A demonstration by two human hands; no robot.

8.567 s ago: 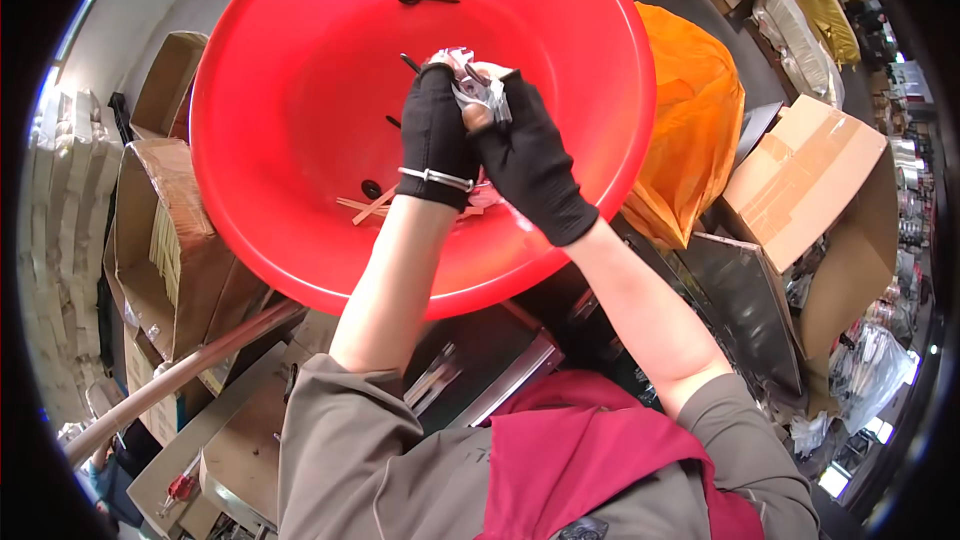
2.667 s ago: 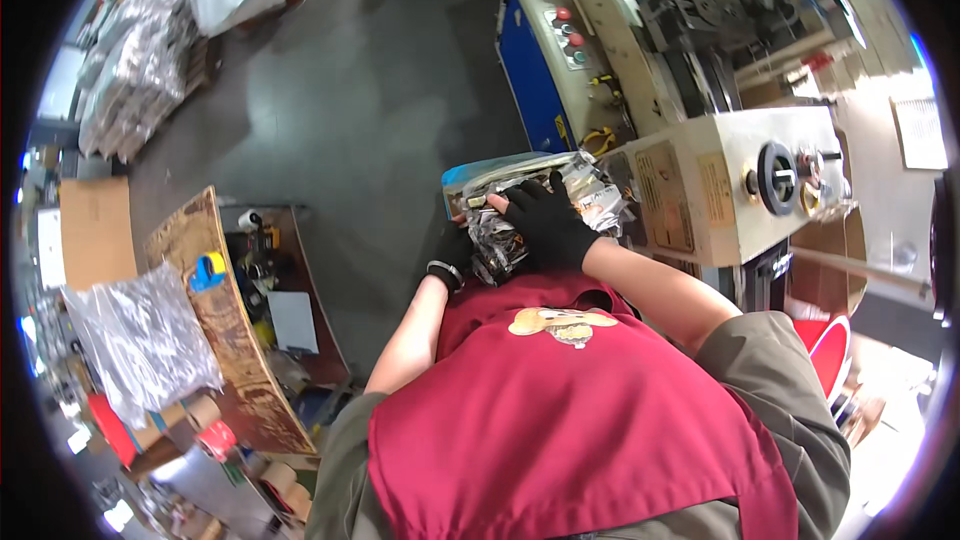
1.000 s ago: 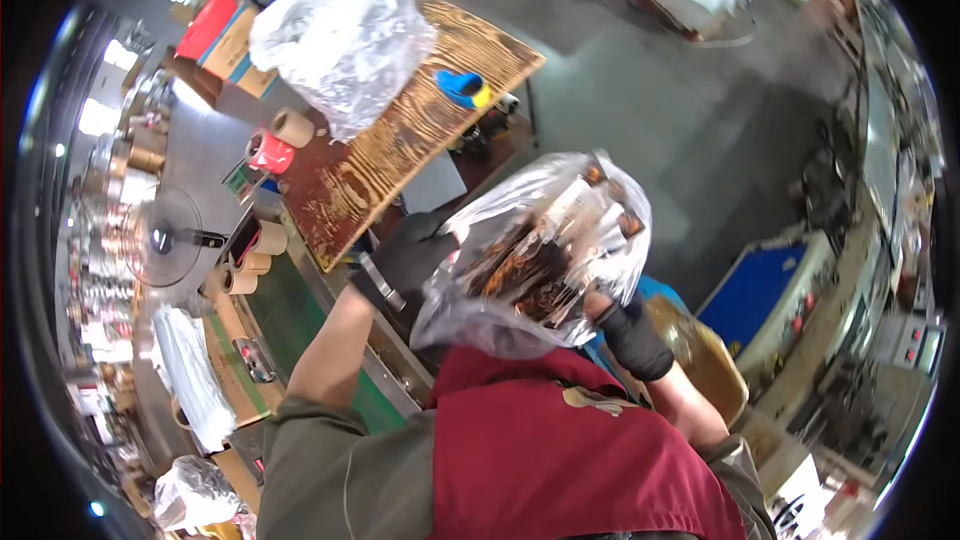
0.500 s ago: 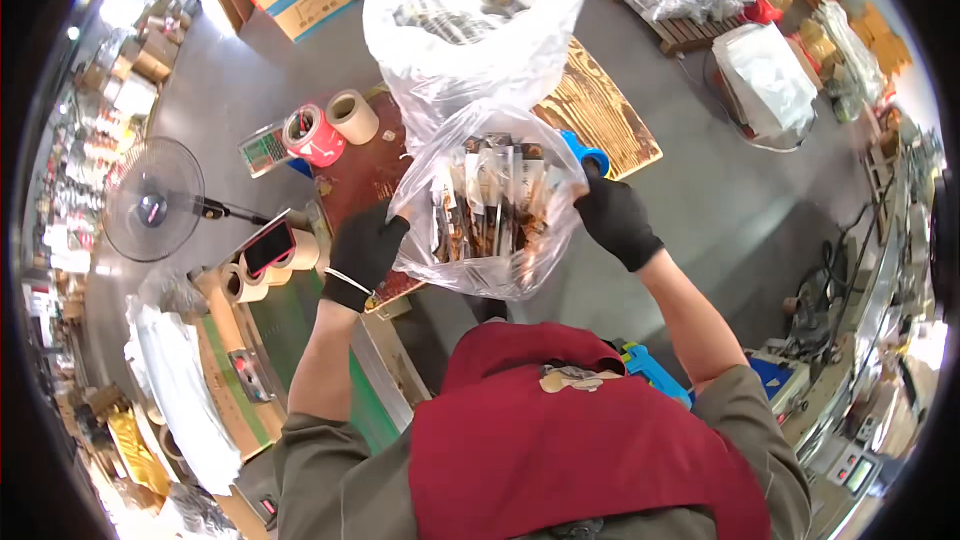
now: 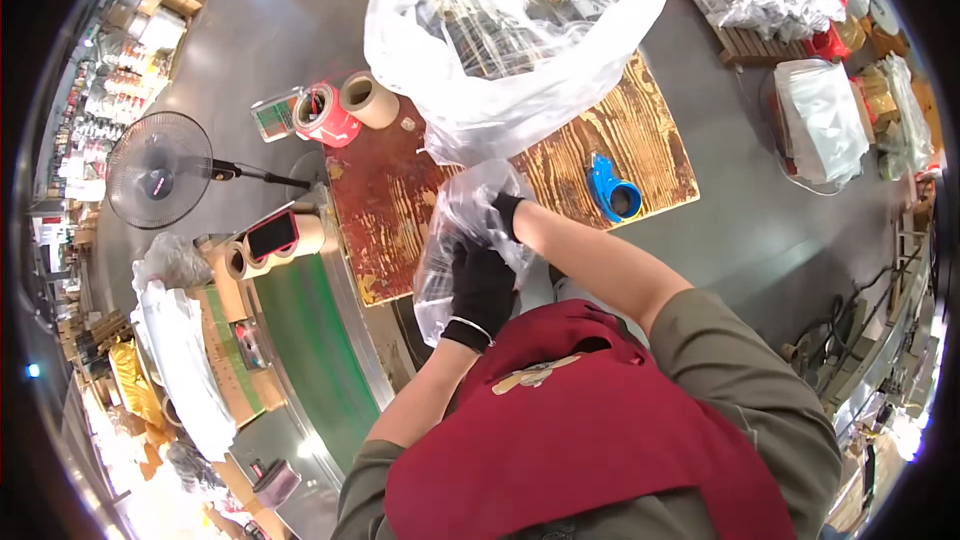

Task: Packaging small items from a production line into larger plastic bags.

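A clear plastic bag [image 5: 438,258] hangs bunched at the near edge of the wooden table [image 5: 385,225], in front of my body. My left hand [image 5: 482,285], in a black glove, is closed on the bag's near side. My right hand [image 5: 507,214], also gloved in black, is closed on the gathered film just above it; its fingers are partly hidden by plastic. The packets inside the bag do not show clearly now. Beyond, a large white plastic sack [image 5: 480,130] stands open on the table, full of long, shiny packets [image 5: 500,25].
A blue tape dispenser [image 5: 602,180] lies on the table's right part. Tape rolls [image 5: 368,100] stand at its back left. To the left are a green conveyor belt [image 5: 305,340], a phone [image 5: 272,235] on more rolls, and a standing fan [image 5: 160,170].
The bag was spread wide between both hands, packets showing; now it is bunched together. My right hand has moved left across to my left hand, which has shifted right. The tape dispenser is now uncovered.
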